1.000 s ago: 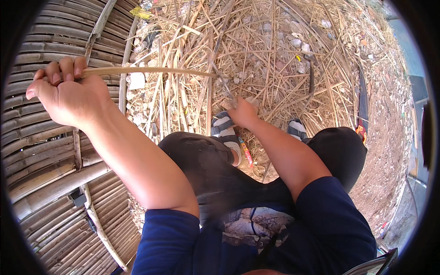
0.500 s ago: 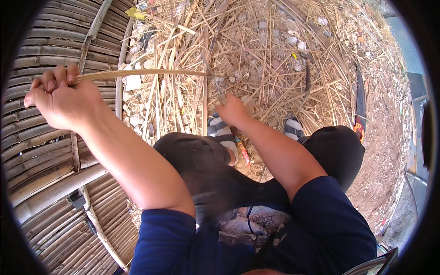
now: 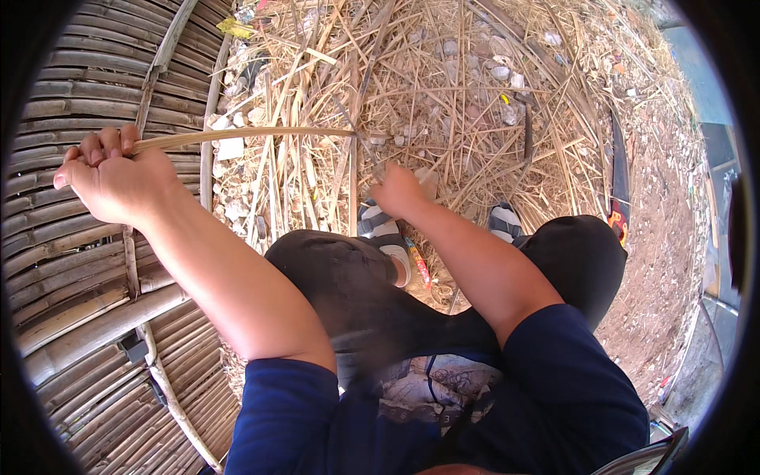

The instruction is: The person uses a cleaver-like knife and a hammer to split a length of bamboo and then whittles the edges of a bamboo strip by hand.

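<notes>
A long, thin bamboo strip stretches rightward from my left hand, whose fingers are closed round its left end. It bows slightly upward along its length. My right hand is shut on a knife, low in front of my left foot. The knife's narrow grey blade slants up and to the left, and the strip's far end meets it. Most of the knife's handle is hidden by my fingers. I cannot tell whether the edge is cutting into the strip.
Bamboo shavings and split strips litter the stony ground. A slatted bamboo wall runs along the left. At right lies a handsaw with a dark blade and orange handle. A red-and-yellow object lies beside my left sandal.
My left hand has shifted slightly right, carrying the bamboo strip with it. The strip's far end now reaches less far past the knife blade. My right hand stays in almost the same place.
</notes>
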Demonstrator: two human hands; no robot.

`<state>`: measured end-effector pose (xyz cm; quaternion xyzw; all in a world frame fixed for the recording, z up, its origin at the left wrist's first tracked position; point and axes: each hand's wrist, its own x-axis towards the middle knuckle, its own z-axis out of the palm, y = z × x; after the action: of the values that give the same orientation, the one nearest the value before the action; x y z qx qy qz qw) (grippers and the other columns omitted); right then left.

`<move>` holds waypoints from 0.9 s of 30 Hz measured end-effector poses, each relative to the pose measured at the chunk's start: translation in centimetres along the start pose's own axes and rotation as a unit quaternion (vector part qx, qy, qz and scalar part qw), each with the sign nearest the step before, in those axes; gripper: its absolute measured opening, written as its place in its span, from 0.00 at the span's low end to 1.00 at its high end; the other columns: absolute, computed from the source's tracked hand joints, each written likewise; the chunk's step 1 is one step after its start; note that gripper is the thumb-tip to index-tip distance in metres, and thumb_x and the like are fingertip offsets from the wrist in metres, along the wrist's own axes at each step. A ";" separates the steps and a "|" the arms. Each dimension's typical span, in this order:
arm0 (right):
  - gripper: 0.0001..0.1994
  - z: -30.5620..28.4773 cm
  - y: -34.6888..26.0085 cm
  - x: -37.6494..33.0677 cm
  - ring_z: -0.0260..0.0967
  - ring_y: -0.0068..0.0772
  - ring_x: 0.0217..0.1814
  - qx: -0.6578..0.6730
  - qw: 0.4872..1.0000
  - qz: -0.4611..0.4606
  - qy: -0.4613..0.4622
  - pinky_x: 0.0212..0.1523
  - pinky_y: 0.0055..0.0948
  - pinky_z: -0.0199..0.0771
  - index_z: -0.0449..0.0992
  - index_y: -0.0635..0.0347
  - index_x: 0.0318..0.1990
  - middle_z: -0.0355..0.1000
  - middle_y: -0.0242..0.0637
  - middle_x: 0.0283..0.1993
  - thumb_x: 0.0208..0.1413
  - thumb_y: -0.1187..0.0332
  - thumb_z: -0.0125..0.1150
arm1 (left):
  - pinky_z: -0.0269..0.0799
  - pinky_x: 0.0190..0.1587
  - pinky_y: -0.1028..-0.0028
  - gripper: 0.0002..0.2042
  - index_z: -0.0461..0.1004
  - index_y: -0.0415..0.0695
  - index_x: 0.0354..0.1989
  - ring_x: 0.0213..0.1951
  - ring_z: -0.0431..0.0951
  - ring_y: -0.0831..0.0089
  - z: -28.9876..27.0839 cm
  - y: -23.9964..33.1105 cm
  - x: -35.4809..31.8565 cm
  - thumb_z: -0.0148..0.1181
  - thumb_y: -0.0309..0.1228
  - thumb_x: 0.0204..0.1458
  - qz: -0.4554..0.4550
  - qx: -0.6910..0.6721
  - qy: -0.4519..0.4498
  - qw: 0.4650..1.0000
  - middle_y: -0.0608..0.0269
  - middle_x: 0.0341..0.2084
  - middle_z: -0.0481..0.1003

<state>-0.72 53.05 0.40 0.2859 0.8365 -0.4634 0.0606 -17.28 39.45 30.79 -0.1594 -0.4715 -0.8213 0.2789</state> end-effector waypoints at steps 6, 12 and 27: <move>0.20 -3.5 -8.9 -3.2 0.76 0.60 0.43 0.136 0.977 -0.164 -0.010 0.44 0.48 0.76 0.70 0.65 0.50 0.76 0.58 0.40 0.50 0.68 0.61 | 0.51 0.25 0.74 0.16 0.60 0.48 0.33 0.21 0.52 0.77 0.5 -0.1 -0.3 0.40 0.45 0.70 0.018 0.036 0.014 0.999 0.73 0.21 0.55; 0.25 2.6 2.1 -1.1 0.77 0.59 0.45 0.072 0.996 -0.041 0.027 0.46 0.47 0.77 0.66 0.70 0.55 0.77 0.58 0.41 0.50 0.68 0.62 | 0.49 0.22 0.75 0.16 0.60 0.47 0.31 0.19 0.51 0.77 0.3 0.1 0.4 0.46 0.44 0.68 -0.002 0.033 0.069 0.997 0.72 0.19 0.54; 0.16 2.6 -1.2 -2.4 0.75 0.61 0.39 0.092 0.987 -0.115 0.060 0.41 0.50 0.74 0.72 0.64 0.45 0.75 0.55 0.34 0.51 0.66 0.63 | 0.50 0.24 0.74 0.14 0.61 0.47 0.33 0.20 0.51 0.76 0.4 0.5 0.2 0.43 0.42 0.69 0.018 0.049 0.074 0.996 0.71 0.20 0.54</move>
<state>0.24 49.46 0.70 0.2198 0.8200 -0.5239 -0.0697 -17.14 39.53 31.39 -0.0930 -0.4862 -0.8017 0.3350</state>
